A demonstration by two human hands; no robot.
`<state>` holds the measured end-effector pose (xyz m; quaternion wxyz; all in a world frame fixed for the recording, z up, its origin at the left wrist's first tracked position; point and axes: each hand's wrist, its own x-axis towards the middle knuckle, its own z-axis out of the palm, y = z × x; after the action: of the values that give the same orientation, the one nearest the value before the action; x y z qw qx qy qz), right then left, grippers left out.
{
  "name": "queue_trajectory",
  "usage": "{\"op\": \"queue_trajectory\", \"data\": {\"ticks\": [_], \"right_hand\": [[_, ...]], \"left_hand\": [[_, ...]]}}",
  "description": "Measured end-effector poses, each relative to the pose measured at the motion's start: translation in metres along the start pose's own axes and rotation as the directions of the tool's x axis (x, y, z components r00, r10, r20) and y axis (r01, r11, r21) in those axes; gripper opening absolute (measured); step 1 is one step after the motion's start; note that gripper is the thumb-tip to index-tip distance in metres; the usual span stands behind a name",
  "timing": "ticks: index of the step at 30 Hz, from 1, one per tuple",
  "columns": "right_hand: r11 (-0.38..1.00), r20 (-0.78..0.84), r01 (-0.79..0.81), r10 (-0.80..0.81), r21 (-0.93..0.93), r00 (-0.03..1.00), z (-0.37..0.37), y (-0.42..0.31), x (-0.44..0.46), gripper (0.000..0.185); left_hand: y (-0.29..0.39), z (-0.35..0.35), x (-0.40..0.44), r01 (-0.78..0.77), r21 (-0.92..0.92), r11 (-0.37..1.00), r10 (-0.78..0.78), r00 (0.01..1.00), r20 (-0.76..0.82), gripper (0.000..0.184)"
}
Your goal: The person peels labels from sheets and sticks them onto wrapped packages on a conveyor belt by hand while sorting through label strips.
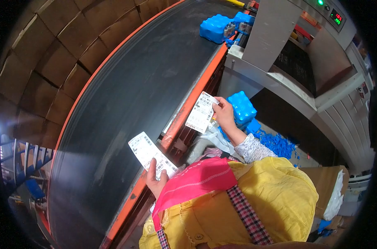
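Note:
My left hand (156,180) holds a white printed label (149,150) over the near orange edge of the belt, fingers lying across its lower part. Barcodes and small print cover the sheet. Further right, my right hand (225,114) pinches a second white label (201,111) by its upper right corner, above the gap beside the belt. That sheet also carries barcodes, and its print is too small to read. Just behind the right hand, a blue-wrapped pack (242,108) stands low by the machine, apart from the fingers.
A wide black conveyor belt (126,95) curves past my left. Blue-wrapped packs (216,29) lie at its far end, beside a grey machine (261,37) with a lit display. Cardboard boxes (57,50) are stacked beyond the belt. Blue scraps (277,143) litter the floor.

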<state>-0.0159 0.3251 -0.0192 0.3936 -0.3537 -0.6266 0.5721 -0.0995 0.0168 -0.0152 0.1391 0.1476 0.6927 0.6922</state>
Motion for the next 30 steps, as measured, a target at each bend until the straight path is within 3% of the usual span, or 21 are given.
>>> {"op": "queue_trajectory", "data": {"ticks": [3,6,13,22,26,28,30], "right_hand": [[1.000,-0.027,0.020,-0.020,0.009,0.999,0.003,0.000,0.004,0.021],[0.999,-0.041,0.032,-0.033,-0.001,0.999,0.003,0.005,0.014,0.022],[0.996,-0.085,0.074,-0.077,-0.039,0.993,-0.008,0.024,0.049,0.023],[0.975,-0.136,0.053,-0.084,-0.218,0.987,-0.007,0.023,0.092,0.025],[0.947,-0.174,0.110,-0.168,-0.301,0.970,-0.007,0.029,0.123,0.026],[0.949,-0.190,0.059,-0.122,-0.309,0.974,-0.009,0.027,0.142,0.028],[0.938,-0.230,0.046,-0.131,-0.344,0.964,-0.011,0.035,0.171,0.029]], "left_hand": [[-0.001,-0.001,0.003,-0.012,0.043,0.999,0.012,1.000,-0.009,0.052],[0.027,0.009,-0.001,0.146,-0.066,0.987,-0.148,0.989,-0.025,0.053],[0.025,0.009,0.002,0.152,-0.052,0.987,-0.154,0.987,-0.042,0.054],[0.024,0.012,0.007,0.153,-0.049,0.987,-0.157,0.984,-0.086,0.054],[0.009,0.009,0.010,0.103,-0.014,0.995,-0.104,0.986,-0.127,0.053],[0.000,0.009,0.013,0.035,0.015,0.999,-0.033,0.990,-0.138,0.053],[0.002,0.014,0.015,0.079,-0.006,0.997,-0.079,0.983,-0.167,0.053]]}}
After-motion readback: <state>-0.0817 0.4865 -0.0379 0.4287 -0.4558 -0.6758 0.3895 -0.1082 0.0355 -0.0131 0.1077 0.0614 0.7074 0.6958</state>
